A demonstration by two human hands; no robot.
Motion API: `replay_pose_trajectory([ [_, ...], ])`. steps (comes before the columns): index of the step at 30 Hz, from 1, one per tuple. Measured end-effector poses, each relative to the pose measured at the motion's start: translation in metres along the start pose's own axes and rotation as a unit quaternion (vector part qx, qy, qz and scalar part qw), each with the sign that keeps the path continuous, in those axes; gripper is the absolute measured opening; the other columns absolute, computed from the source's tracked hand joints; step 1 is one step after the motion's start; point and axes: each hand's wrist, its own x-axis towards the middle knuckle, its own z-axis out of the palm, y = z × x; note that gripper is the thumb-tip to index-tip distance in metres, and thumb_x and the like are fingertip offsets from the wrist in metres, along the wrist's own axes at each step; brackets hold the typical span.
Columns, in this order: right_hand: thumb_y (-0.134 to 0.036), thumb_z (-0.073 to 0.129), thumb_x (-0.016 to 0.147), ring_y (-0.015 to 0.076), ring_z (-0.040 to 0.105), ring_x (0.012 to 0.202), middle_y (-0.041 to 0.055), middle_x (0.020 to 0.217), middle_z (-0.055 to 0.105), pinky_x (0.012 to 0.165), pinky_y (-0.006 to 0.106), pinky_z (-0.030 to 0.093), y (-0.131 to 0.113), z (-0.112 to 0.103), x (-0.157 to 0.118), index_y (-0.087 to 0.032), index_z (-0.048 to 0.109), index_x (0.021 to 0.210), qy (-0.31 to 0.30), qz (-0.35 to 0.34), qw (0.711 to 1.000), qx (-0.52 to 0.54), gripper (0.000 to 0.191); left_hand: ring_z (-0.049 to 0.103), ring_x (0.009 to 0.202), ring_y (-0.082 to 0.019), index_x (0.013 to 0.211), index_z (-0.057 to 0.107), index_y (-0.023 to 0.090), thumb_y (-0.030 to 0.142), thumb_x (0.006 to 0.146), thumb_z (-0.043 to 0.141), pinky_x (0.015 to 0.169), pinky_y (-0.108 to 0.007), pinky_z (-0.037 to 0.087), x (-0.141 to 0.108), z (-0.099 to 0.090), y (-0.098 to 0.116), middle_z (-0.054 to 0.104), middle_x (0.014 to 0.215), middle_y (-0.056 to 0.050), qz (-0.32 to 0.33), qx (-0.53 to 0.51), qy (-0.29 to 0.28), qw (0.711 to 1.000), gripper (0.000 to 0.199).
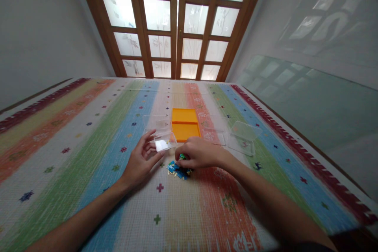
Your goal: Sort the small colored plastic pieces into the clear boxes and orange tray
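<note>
My left hand point(141, 158) holds a small clear plastic box point(164, 142) between thumb and fingers, tilted a little above the cloth. A few tiny yellow bits show inside the box. Just to the right, my right hand point(199, 152) reaches down over a small pile of blue, green and pale yellow pieces point(176, 168), which look like small puzzle pieces or bricks. Its fingers are curled together at the pile's top. The fingertips partly cover the pieces, so what they pinch, if anything, is hidden.
An orange two-part tray point(185, 115) lies behind the hands. Clear plastic containers point(240, 145) rest on the right, and another clear container point(153, 121) sits behind my left hand. A striped cloth point(97, 189) covers the table. Beyond stand wood-framed glass doors point(177, 27) between walls.
</note>
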Motion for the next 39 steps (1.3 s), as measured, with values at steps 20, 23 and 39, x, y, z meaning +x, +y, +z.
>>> replay_pose_trajectory([
  [20, -0.015, 0.062, 0.091, 0.0151, 0.062, 0.076, 0.0058, 0.088, 0.075, 0.068, 0.024, 0.041, 0.001, 0.022, 0.011, -0.017, 0.078, 0.103, -0.042, -0.025, 0.999, -0.012, 0.021, 0.072, 0.099, -0.019, 0.141, 0.049, 0.024, 0.032, 0.079, 0.079, 0.095, -0.039, 0.061, 0.0, -0.001, 0.001, 0.064, 0.125, -0.01, 0.002, 0.004, -0.005, 1.0, 0.07],
  [23, -0.014, 0.061, 0.09, 0.0146, 0.061, 0.074, 0.0053, 0.086, 0.075, 0.067, 0.025, 0.041, 0.0, 0.02, 0.01, -0.018, 0.08, 0.1, -0.058, -0.019, 0.998, -0.011, 0.021, 0.072, 0.102, -0.02, 0.141, 0.049, 0.024, 0.032, 0.078, 0.079, 0.095, -0.039, 0.061, 0.0, -0.002, 0.001, 0.064, 0.125, -0.01, 0.002, 0.004, -0.004, 1.0, 0.07],
  [39, -0.024, 0.064, 0.089, 0.0177, 0.066, 0.078, 0.0066, 0.088, 0.077, 0.065, 0.026, 0.04, 0.005, 0.023, 0.009, -0.02, 0.079, 0.104, -0.043, 0.035, 0.998, -0.038, 0.021, 0.072, 0.101, -0.02, 0.141, 0.05, 0.024, 0.033, 0.079, 0.078, 0.094, -0.038, 0.061, 0.0, -0.002, 0.0, 0.065, 0.127, -0.011, 0.015, 0.012, -0.009, 1.0, 0.068],
])
